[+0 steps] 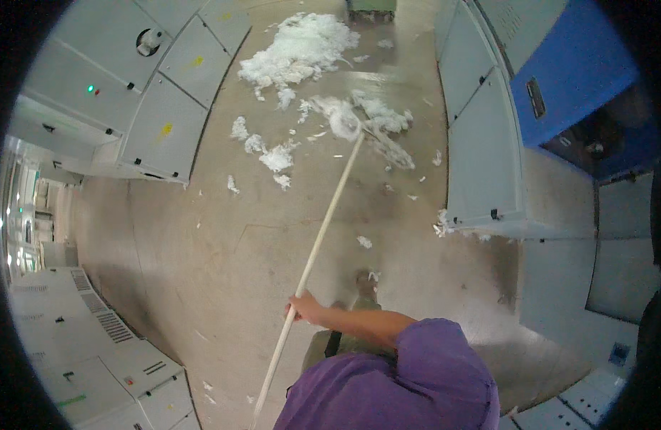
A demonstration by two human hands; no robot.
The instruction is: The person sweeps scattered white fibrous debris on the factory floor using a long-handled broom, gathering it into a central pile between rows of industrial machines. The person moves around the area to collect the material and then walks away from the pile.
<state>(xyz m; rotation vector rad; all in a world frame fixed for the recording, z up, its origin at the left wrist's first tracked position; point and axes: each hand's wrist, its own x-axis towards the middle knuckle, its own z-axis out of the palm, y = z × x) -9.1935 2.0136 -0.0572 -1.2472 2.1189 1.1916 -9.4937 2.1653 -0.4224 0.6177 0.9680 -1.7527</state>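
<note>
My right hand (307,309) is closed around the pale handle (323,233) of a long mop, below the middle of the shaft. The handle slants from the bottom edge up to the floor ahead. At its far end the whitish, stringy mop head (388,149) lies on the floor, blurred and mixed with loose white fluff (380,111), so its outline is hard to make out. Beyond it to the left spreads a large heap of white fibre fluff (302,50). Smaller tufts (277,154) are scattered nearer. My left hand does not show.
Grey machine cabinets (162,132) line the left, and more cabinets (484,150) stand on the right, below a blue machine housing (577,79). White cabinets with vents (94,344) occupy the lower left. Bits of fluff (443,223) lie against the right cabinet's corner.
</note>
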